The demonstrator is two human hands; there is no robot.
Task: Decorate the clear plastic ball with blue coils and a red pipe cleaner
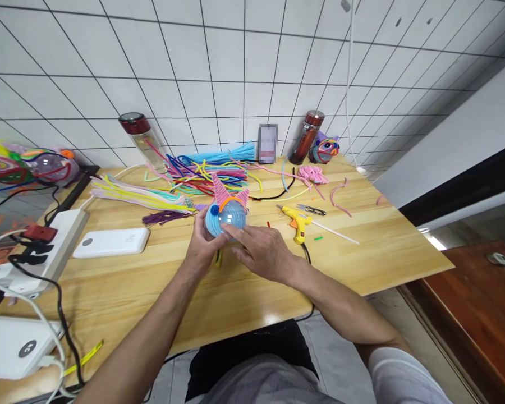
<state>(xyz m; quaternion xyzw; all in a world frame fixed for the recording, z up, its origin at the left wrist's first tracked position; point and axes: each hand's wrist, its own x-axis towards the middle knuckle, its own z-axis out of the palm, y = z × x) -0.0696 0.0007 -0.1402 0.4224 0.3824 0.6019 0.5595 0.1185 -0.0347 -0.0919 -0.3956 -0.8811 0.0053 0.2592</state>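
Observation:
My left hand (pixel 202 238) is wrapped round the side of a clear plastic ball (pixel 231 216) partly covered with light-blue pipe cleaners. Two pointed pink pieces (pixel 222 193) stand on its top, with an orange strip below them and a dark-blue pompom-like knob (pixel 214 210) at the left. My right hand (pixel 263 249) reaches across, its index finger stretched out against the ball's front and its thumb held apart. It grips nothing that I can see. A short yellow piece (pixel 219 258) shows beneath the ball.
A yellow glue gun (pixel 298 224) lies right of my hands, near black thread snips (pixel 313 210). Bundled pipe cleaners (pixel 210 174) spread behind. Two bottles, a phone (pixel 268 144) and a finished-looking ball (pixel 325 148) stand by the wall. Left are a power bank (pixel 111 242) and power strip (pixel 63 241).

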